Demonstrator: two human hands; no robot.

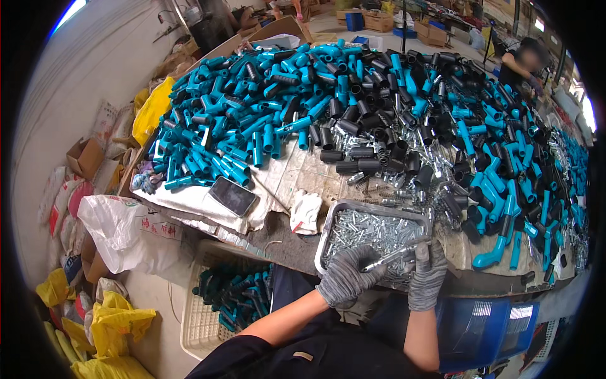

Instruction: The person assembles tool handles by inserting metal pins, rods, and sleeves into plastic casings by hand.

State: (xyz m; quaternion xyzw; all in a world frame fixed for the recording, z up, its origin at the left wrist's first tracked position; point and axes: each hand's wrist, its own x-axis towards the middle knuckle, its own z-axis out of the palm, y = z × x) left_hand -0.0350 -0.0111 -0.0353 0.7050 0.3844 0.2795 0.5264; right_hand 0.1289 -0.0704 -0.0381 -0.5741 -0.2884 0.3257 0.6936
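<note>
Over a metal tray (321, 243) of small silver screws or pins, both my hands hold one slim silver metal shaft (394, 256). It lies slantwise, its right end higher than its left. My left hand (350, 273), in a grey knitted glove, is closed around the lower left end. At the upper right end, my right hand (428, 278), gloved the same way, has its fingertips closed on the shaft. Whether a smaller part sits between those right fingertips is too small to tell. Silver metal parts and springs (420, 189) lie just beyond the tray.
Teal tool housings (252, 114) and black sleeves (353, 165) heap the table. A phone (232, 196) and a white glove (305, 211) lie left of the tray. Below stand a cream crate (192, 316) of teal-and-black parts and blue bins (473, 328). Another person (521, 66) is at far right.
</note>
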